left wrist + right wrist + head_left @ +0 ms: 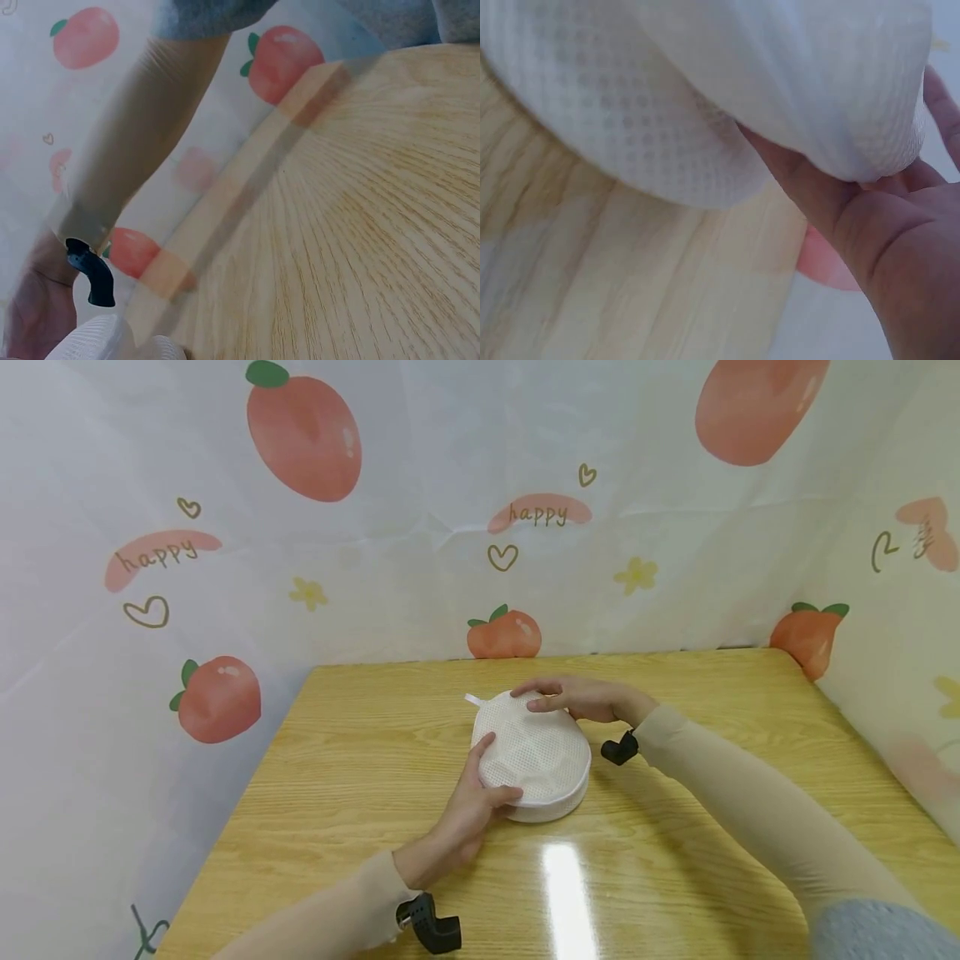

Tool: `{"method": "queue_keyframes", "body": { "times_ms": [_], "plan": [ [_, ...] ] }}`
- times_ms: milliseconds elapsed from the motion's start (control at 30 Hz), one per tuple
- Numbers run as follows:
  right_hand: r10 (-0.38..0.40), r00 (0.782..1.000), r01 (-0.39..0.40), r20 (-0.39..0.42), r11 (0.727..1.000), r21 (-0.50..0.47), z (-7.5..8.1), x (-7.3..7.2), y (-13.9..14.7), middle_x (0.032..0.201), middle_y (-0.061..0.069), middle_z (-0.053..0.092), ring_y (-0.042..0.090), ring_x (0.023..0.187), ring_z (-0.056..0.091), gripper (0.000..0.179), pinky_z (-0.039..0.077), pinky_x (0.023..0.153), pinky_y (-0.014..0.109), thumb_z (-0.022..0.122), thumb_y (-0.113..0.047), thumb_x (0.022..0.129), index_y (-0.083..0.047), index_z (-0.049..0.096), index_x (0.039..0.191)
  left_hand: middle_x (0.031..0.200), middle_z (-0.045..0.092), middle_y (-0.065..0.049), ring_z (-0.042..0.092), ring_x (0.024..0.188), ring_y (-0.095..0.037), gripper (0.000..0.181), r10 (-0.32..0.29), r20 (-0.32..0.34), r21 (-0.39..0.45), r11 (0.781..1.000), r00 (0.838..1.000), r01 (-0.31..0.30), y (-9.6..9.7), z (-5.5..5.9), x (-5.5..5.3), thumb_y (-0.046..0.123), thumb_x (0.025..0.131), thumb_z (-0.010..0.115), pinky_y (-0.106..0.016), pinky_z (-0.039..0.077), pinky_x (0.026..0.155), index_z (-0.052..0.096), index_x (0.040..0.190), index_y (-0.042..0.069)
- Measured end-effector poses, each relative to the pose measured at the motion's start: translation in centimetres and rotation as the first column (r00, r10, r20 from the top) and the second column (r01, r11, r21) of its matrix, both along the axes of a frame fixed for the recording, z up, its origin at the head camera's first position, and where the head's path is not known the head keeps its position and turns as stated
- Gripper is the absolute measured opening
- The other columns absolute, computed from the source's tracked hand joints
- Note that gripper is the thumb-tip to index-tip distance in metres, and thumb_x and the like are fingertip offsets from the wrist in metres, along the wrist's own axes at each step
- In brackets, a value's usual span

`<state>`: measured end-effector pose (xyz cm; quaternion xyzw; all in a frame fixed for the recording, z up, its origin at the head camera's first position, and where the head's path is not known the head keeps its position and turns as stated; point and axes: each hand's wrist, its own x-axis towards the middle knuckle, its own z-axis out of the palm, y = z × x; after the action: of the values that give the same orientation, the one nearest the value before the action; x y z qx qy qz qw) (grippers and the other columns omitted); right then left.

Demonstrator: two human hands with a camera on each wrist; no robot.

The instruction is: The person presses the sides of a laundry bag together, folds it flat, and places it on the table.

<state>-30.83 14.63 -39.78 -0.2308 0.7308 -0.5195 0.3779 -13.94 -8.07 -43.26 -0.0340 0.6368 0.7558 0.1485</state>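
Note:
A round white mesh laundry bag [534,752] with a small white loop tab [474,700] is held between both hands over the table. My left hand [463,814] grips its near left side, thumb and a finger over the top panel. At the far right side, my right hand [588,697] holds the rim, fingers over the top. In the right wrist view the bag [840,90] sags in soft folds, and the right hand's thumb [802,180] presses its side. Only a bit of the bag [94,341] shows low in the left wrist view.
The wooden table [360,760] has a bright light reflection [567,893] near its front. A white curtain [405,460] printed with fruit stands behind and at both sides. Each wrist wears a black camera, the left one [435,927] low over the table.

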Motion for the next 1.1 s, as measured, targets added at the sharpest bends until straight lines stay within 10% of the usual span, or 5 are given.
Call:
{"method": "queue_keyframes", "body": {
  "times_ms": [367,533,767,1100],
  "plan": [
    [-0.03,0.999,0.03,-0.029,1.0,0.0,-0.7,0.0,0.3,0.166,0.005,0.032,0.03,0.146,0.037,0.051,0.048,0.105,0.05,0.065,-0.029,0.105,-0.019,0.051,0.153,0.162,0.016,-0.021,0.048,0.122,-0.032,0.097,0.025,-0.018,-0.077,0.997,1.0,-0.026,0.3,-0.2,0.1,-0.011,0.088,0.068,-0.029,0.05,0.084,0.022,0.166,0.024],
    [-0.029,0.999,0.029,-0.019,1.0,0.0,-0.6,0.1,0.5,0.166,0.005,0.031,0.031,0.149,0.032,0.051,0.043,0.109,0.054,0.063,-0.03,0.106,-0.019,0.05,0.154,0.147,0.021,-0.021,0.055,0.083,-0.023,0.099,0.065,-0.038,-0.14,0.988,0.997,-0.069,0.3,0.4,1.6,-0.005,0.09,0.071,-0.027,0.05,0.067,0.017,0.167,0.028],
    [-0.022,0.998,0.025,-0.057,0.998,0.05,-0.3,-0.1,0.4,0.165,0.007,0.033,0.032,0.15,0.031,0.049,0.043,0.109,0.059,0.059,-0.036,0.107,-0.019,0.05,0.153,0.11,0.048,-0.011,0.054,0.079,-0.017,0.095,0.0,0.086,0.037,0.999,0.996,-0.003,0.5,0.2,3.0,0.004,0.1,0.065,-0.028,0.054,0.067,0.004,0.166,0.036],
    [-0.021,0.993,0.032,-0.119,0.995,0.09,0.2,-0.5,0.1,0.159,0.013,0.039,0.035,0.145,0.038,0.047,0.047,0.106,0.055,0.056,-0.037,0.108,-0.014,0.051,0.15,0.153,0.021,-0.028,0.06,0.107,-0.027,0.095,0.028,0.05,0.227,0.973,0.998,-0.039,1.8,-0.5,2.6,-0.011,0.099,0.056,-0.041,0.058,0.096,0.0,0.165,0.029]
  ]
}}
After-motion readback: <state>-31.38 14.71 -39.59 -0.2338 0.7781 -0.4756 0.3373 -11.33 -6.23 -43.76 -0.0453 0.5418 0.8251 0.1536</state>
